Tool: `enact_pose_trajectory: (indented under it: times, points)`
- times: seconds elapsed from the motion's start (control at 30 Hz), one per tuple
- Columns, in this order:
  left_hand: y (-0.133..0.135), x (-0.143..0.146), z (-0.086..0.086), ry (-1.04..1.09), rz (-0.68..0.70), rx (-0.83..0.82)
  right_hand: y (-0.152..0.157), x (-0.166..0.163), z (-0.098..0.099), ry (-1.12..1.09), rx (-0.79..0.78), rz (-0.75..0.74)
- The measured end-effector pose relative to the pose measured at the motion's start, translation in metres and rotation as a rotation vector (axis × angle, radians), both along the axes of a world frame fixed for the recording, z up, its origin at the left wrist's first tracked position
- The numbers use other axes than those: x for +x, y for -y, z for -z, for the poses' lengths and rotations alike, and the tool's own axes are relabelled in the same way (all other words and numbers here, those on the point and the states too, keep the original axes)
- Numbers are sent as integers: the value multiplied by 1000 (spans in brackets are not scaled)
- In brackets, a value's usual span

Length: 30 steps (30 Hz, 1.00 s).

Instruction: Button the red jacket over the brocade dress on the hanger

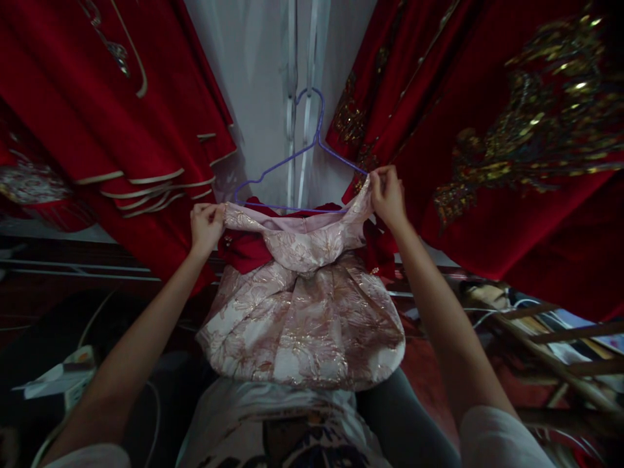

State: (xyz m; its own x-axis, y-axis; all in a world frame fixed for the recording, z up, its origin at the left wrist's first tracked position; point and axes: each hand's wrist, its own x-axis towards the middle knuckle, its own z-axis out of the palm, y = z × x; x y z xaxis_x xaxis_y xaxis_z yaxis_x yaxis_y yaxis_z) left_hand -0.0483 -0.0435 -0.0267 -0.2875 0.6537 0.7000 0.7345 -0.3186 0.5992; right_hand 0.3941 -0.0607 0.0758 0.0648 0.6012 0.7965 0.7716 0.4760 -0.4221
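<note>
A pink brocade dress point(312, 318) with metallic floral patterning spreads out in front of me above my lap. My left hand point(207, 227) pinches its left shoulder, and my right hand point(387, 195) pinches the right shoulder higher up. Between them the neckline sags and shows a plain pink lining. A purple hanger point(292, 156) rises behind the neckline, its lower bar crossing just above it and its right arm reaching my right fingers. Dark red fabric point(246, 250) shows at both sides of the bodice. Whether the hanger sits inside the dress is hard to see.
Red garments with pale trim point(160, 130) hang at the left, and red cloth with gold sequins point(517, 130) hangs at the right. Metal poles point(292, 97) stand before a pale wall. A wooden rack point(550, 344) is at the lower right; a white power strip point(78, 383) is lower left.
</note>
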Motion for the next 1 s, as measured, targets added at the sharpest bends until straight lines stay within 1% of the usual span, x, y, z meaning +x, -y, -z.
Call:
enact_pose_trajectory:
  times: [0.1,0.23,0.4,0.53,0.63,0.7,0.77,0.87,0.93,1.0]
  points:
    - [-5,2,-4,39,12,10,0,2,-1,13,-14,-16]
    - [-8,10,-18,73,103,64,0,3,-3,27,-25,-25]
    - [-15,29,-50,55,237,109,4,5,-7,45,-30,-19]
    - [-25,57,-78,-56,335,92,3,6,-6,53,-38,-21]
    - [-28,81,-93,-156,343,95,2,7,-4,44,-42,-15]
    - [-26,92,-99,-188,356,83,0,7,-2,41,-41,-11]
    - [-24,94,-101,-210,394,49,0,6,-1,38,-36,-20]
    - [-25,78,-94,-183,403,-16,-1,4,1,21,-37,-49]
    - [-31,59,-82,-93,337,-47,-2,3,3,4,-44,-60]
    - [-37,38,-64,17,227,-86,-3,2,4,-6,-49,-67]
